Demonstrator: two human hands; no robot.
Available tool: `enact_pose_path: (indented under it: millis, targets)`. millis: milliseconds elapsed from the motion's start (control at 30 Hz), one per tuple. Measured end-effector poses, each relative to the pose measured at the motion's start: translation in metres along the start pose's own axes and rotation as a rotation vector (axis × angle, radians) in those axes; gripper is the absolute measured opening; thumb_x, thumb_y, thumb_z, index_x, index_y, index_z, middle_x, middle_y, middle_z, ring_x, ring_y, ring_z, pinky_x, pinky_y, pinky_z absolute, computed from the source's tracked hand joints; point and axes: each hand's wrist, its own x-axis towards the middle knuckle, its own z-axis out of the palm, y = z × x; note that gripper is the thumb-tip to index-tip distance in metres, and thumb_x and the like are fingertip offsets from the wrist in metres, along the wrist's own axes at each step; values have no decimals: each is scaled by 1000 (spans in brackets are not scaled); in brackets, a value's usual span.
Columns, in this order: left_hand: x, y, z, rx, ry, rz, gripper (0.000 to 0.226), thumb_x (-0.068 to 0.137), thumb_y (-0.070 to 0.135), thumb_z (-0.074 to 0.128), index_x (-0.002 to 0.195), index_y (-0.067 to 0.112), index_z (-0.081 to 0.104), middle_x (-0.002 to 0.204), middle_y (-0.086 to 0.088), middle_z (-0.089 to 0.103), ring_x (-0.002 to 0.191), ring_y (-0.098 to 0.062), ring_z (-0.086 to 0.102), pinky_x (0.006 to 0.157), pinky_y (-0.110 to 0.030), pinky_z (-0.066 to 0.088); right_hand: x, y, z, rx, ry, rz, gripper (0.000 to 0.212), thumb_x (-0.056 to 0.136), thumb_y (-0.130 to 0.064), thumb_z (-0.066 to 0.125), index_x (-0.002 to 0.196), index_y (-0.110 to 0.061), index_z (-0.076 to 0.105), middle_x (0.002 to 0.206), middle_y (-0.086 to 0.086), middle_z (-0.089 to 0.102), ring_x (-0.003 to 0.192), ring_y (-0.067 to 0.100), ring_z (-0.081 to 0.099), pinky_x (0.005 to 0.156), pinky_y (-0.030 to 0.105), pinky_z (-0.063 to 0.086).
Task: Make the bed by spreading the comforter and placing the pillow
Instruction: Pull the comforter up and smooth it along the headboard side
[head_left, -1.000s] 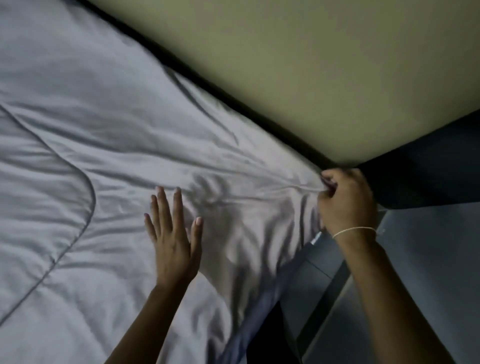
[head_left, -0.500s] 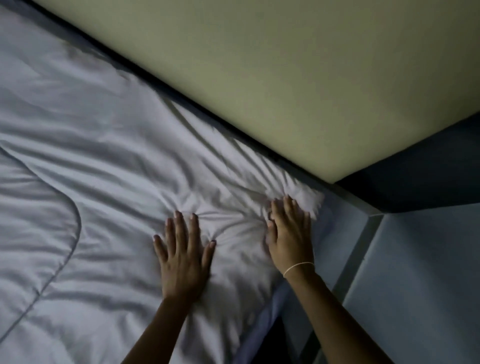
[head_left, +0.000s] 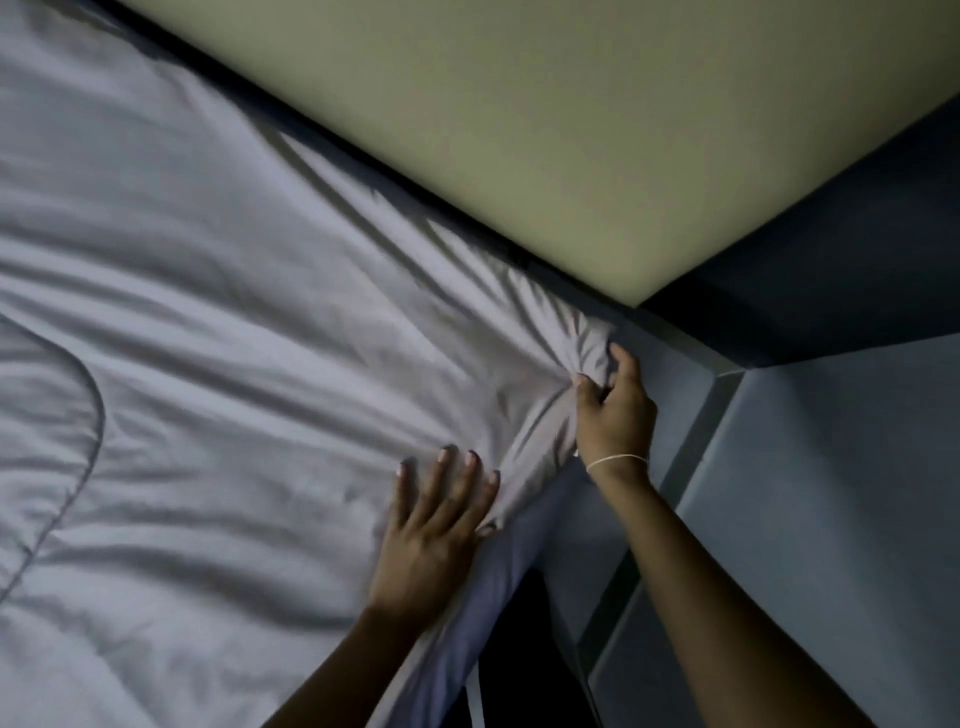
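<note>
A pale grey comforter (head_left: 218, 322) with a curved stitched seam covers the bed across the left and middle of the view. My right hand (head_left: 613, 415) pinches its bunched corner near the bed's far right corner, and folds fan out from that grip. My left hand (head_left: 436, 519) lies flat with spread fingers on the comforter near its right edge. No pillow is in view.
A dark bed frame (head_left: 691, 343) borders the far side and the right corner. A pale yellow-green wall (head_left: 571, 130) rises behind it. A grey panel (head_left: 831, 519) and a dark gap lie to the right of the bed, below my right arm.
My right hand was pressing flat on the comforter half a second ago; now it pinches the corner fabric nearer the bed's corner. My left hand stays flat and sits closer to the edge.
</note>
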Motion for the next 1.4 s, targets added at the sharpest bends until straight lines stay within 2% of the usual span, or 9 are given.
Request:
enact_pose_path:
  millis: [200, 367, 500, 600, 700, 833, 967, 1167, 1400]
  targets:
    - [35, 31, -10, -134, 119, 83, 41, 102, 34, 34, 130, 14, 57, 138, 0, 53, 132, -25, 45, 110, -57, 23, 28, 25, -15, 61, 112, 88, 21, 87, -7, 58, 103, -17, 49, 94, 13, 68, 85, 30, 65, 71, 36, 51]
    - [37, 27, 0, -37, -133, 89, 47, 103, 38, 23, 142, 19, 40, 148, -4, 41, 141, -25, 29, 110, -58, 18, 32, 27, -4, 53, 156, 128, 10, 88, -11, 61, 94, -11, 53, 93, 12, 67, 86, 29, 65, 67, 24, 40]
    - [38, 2, -27, -127, -41, 168, 54, 102, 43, 20, 150, 18, 21, 155, -10, 23, 145, -25, 16, 113, -55, 13, 14, 14, -11, -188, 210, -145, 24, 84, -10, 65, 107, -10, 59, 115, 16, 58, 103, 32, 57, 78, 33, 45]
    - [48, -56, -46, -199, 202, -131, 52, 103, 34, 13, 150, 12, 13, 155, -12, 18, 146, -20, 11, 116, -51, 7, -12, -14, 4, -274, 199, -546, 38, 87, -12, 61, 124, -13, 56, 132, 13, 51, 121, 29, 48, 98, 44, 43]
    - [52, -131, -59, -194, 373, -557, 54, 102, 30, 12, 148, 3, 15, 156, -16, 14, 145, -20, 5, 116, -37, -5, -32, -53, 55, -299, -8, -770, 44, 89, -19, 53, 132, -12, 54, 140, 14, 50, 130, 33, 45, 109, 49, 32]
    - [46, -182, -64, -116, 353, -857, 58, 100, 35, 16, 150, 6, 9, 158, -17, 7, 146, -32, 4, 115, -47, -3, -32, -79, 120, -577, -295, -935, 57, 87, -43, 50, 141, -25, 45, 152, 9, 36, 141, 28, 31, 114, 57, 16]
    - [38, -181, -57, -40, 181, -732, 61, 99, 45, 15, 151, 15, 4, 159, -14, 1, 146, -30, 0, 117, -51, -2, 16, -50, 98, -672, -199, -720, 67, 91, -66, 29, 148, -32, 29, 158, 1, 24, 145, 19, 22, 117, 52, 8]
    - [35, -129, -46, 26, 71, -543, 66, 98, 49, 20, 151, 13, 8, 158, -18, 5, 146, -34, 4, 117, -51, 4, 44, 27, 13, -751, -234, -524, 67, 96, -62, 15, 152, -29, 1, 162, 2, 2, 148, 24, 2, 118, 54, 9]
    - [0, -10, -10, 53, -42, -142, 63, 97, 48, 30, 150, 15, 22, 157, -17, 13, 145, -35, 10, 115, -54, 15, 42, 43, 0, -667, -310, -456, 67, 95, -60, 14, 152, -29, -5, 161, -1, -9, 148, 28, -7, 118, 51, 5]
